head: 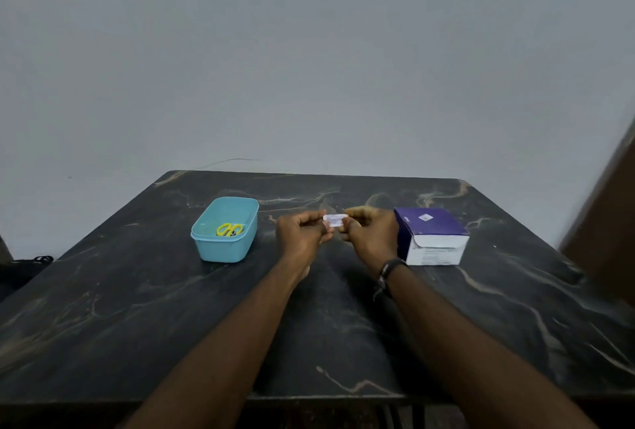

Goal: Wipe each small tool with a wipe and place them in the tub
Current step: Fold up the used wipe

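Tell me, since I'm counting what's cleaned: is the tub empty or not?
Not empty. The blue tub holds yellow-handled scissors, lying on its floor. Nothing else shows inside.

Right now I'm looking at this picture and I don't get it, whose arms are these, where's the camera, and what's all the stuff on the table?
There is no machine here. The arms belong to a person wearing a wide-angle camera on the head, so you see forward and down, as they do. There is only this one view.

The left hand and right hand are raised over a dark marbled table. Between them, each pinches one end of a small white packet, likely a sealed wipe; its print is too blurred to read.

To the left stands a light blue tub with yellow-handled scissors already inside. To the right sits a purple and white box. A dark band is on the right wrist.
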`<state>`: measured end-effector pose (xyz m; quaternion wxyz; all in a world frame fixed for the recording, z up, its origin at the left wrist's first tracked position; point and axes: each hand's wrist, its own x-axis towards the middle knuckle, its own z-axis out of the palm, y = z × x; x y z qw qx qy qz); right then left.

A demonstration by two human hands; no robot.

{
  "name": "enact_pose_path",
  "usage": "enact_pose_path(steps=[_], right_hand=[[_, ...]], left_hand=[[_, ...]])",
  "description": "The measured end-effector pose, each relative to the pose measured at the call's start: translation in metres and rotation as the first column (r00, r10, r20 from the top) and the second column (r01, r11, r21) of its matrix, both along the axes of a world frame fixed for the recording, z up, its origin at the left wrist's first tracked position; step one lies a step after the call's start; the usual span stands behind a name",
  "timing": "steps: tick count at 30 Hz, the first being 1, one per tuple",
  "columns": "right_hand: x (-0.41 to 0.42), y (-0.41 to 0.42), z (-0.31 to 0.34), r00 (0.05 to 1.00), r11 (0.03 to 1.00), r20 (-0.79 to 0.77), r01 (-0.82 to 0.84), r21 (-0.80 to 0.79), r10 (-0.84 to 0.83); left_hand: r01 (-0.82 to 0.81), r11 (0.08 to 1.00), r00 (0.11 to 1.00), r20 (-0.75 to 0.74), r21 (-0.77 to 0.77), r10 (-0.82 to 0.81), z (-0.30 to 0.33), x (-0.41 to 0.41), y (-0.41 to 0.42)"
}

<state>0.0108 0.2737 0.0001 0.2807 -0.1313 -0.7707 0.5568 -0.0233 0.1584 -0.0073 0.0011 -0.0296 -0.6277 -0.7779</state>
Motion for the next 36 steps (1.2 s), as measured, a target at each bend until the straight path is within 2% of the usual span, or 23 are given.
enact_pose_path(steps=[9, 18, 23, 28, 36], right_hand=[[0.034, -0.012, 0.028, 0.993, 0.991, 0.002, 0.117, 0.063, -0.117], [0.094, 0.01, 0.038, 0.971, 0.967, -0.031, 0.24, 0.08, -0.238], [0.151, 0.049, 0.035, 0.941, 0.939, -0.048, 0.337, 0.069, -0.334], [0.235, 0.105, 0.044, 0.872, 0.871, -0.052, 0.489, 0.044, -0.486], [0.37, 0.188, 0.028, 0.703, 0.702, 0.012, 0.71, 0.063, -0.712]], left_hand=[[-0.128, 0.991, 0.991, -0.051, -0.024, 0.127, 0.021, 0.04, 0.008], [-0.059, 0.998, 0.994, -0.09, 0.036, 0.062, 0.031, 0.091, 0.028], [0.057, 0.998, 0.995, -0.088, 0.035, -0.054, 0.03, 0.13, 0.074], [0.253, 0.967, 0.961, -0.125, 0.036, -0.247, 0.029, 0.188, 0.146], [0.537, 0.844, 0.839, -0.102, 0.002, -0.534, 0.007, 0.299, 0.254]])
